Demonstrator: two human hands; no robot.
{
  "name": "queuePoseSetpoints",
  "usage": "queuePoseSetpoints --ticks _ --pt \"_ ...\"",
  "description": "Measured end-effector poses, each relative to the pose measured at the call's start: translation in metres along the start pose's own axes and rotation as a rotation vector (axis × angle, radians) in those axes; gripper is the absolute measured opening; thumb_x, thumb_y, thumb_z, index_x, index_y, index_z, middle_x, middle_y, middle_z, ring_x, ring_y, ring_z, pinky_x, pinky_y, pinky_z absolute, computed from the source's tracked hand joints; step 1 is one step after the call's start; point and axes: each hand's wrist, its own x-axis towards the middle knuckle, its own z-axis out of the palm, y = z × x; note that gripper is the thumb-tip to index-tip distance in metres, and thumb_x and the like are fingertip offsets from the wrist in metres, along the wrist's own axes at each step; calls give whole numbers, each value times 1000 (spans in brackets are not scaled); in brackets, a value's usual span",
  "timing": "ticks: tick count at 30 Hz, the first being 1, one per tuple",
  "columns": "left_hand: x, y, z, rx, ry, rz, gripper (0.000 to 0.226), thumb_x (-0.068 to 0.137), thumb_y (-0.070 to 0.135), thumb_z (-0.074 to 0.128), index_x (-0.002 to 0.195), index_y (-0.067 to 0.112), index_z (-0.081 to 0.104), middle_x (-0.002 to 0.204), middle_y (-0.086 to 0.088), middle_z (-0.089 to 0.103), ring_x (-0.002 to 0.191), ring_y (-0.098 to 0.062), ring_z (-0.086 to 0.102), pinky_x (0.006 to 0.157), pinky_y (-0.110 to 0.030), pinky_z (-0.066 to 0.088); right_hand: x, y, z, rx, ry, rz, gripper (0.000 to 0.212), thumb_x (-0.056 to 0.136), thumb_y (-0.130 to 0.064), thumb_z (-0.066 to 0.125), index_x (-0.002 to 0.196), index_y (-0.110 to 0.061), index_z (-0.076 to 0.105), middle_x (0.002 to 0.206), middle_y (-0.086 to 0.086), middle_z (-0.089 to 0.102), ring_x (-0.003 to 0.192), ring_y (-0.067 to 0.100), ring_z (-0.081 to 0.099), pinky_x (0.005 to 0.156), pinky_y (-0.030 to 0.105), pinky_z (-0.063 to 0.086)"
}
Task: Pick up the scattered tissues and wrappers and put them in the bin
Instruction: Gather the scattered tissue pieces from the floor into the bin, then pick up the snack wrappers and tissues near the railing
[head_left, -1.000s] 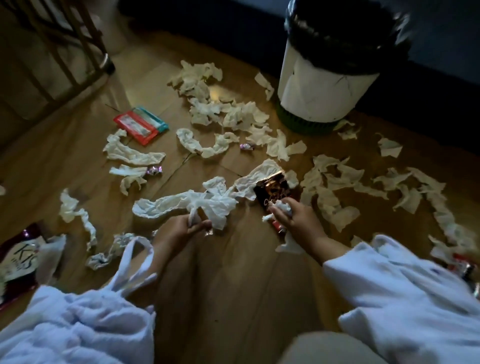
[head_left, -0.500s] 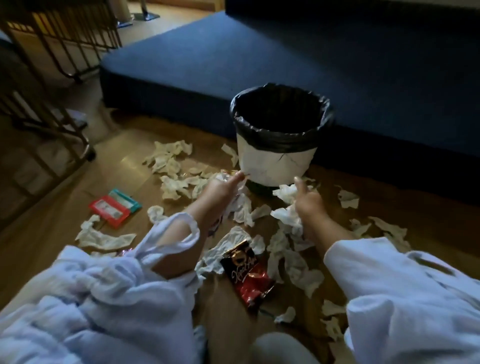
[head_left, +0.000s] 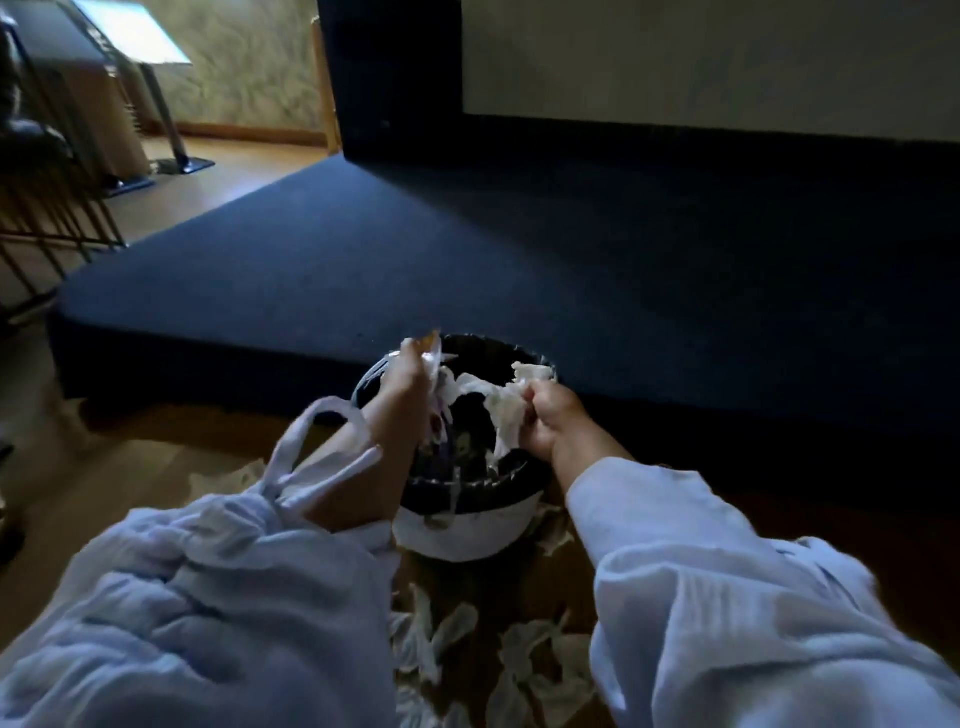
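While right hand (head_left: 553, 421) grips tissue (head_left: 506, 415) — hanging, vertical

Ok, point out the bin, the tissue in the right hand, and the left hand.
bin (head_left: 467, 538): head view, white outer wall below the black liner.
tissue (head_left: 506, 418): head view, crumpled middle, gripped by the right hand (head_left: 553, 421).
left hand (head_left: 402, 387): head view, back of the hand.

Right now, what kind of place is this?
Probably an indoor hall or meeting room. A low, dark blue carpeted platform looks like a stage, the floor is wood, and a lectern-like stand sits at the far left.
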Motion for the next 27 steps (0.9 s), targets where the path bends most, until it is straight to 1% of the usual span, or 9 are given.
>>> queuePoseSetpoints --ticks 2,4,6,8,13,18,20,24,27 --pt "18 10 8 -94 57 -23 47 94 47 32 74 13 57 43 -5 54 32 -18 53 29 -15 32 25 -5 11 7 -55 14 24 86 2 33 76 -5 54 74 13 51 74 29 60 59 30 51" --pt "30 15 19 -187 82 -15 43 98 41 30 114 13 57 83 -7 69 81 -16 68 49 -24 47 41 -9 21 6 -80 11 23 86 5 34 87 -4 55 77 15 57 73 29 61 53 30 55" --pt "40 15 28 -273 153 -58 52 98 42 31 134 8 46 128 -14 57 120 -29 53 84 -35 49 57 -7 27 2 -65 1 27 84 5 41 104 -6 55 93 18 63 82 32 65 64 42 58" --pt "49 8 32 -278 178 -94 53 94 48 37 122 6 56 119 -19 61 114 -34 57 91 -39 48 75 0 27 -44 -23 0 35 84 2 46 117 -7 55 110 19 64 93 33 65 74 47 54" --pt "45 -24 31 -45 -26 -104 44 99 44 31 81 12 54 62 -1 50 41 -15 54 32 -13 38 55 2 18 -122 -79 63 17 93 -5 45 95 -1 61 80 11 57 71 26 59 66 38 49" --pt "20 -23 12 107 -83 -204 42 89 48 49 85 7 55 69 -11 48 42 -25 53 46 -27 45 15 3 -1 -165 -111 28 35 98 -12 39 132 -6 43 140 16 38 134 35 31 104 53 32" --pt "-2 -20 9 141 -133 -211 39 92 46 43 79 10 51 65 -10 51 51 -24 51 55 -28 39 -4 11 -8 -207 -119 -42 31 98 -12 37 128 -11 47 141 11 38 134 33 31 103 50 33" --pt "-62 -28 -2 220 -159 -132 24 95 35 45 82 16 52 70 -2 54 50 -15 56 31 -14 40 -57 35 -32 -261 -143 -112 25 97 -13 37 116 -17 53 124 8 49 123 27 43 92 43 41" --pt "-112 -47 -26 321 -209 -103 24 92 38 50 91 16 60 88 -5 58 70 -13 51 53 -18 45 -105 66 -50 -342 -172 -138 23 98 -14 37 112 -21 54 124 7 53 111 22 48 83 36 45"
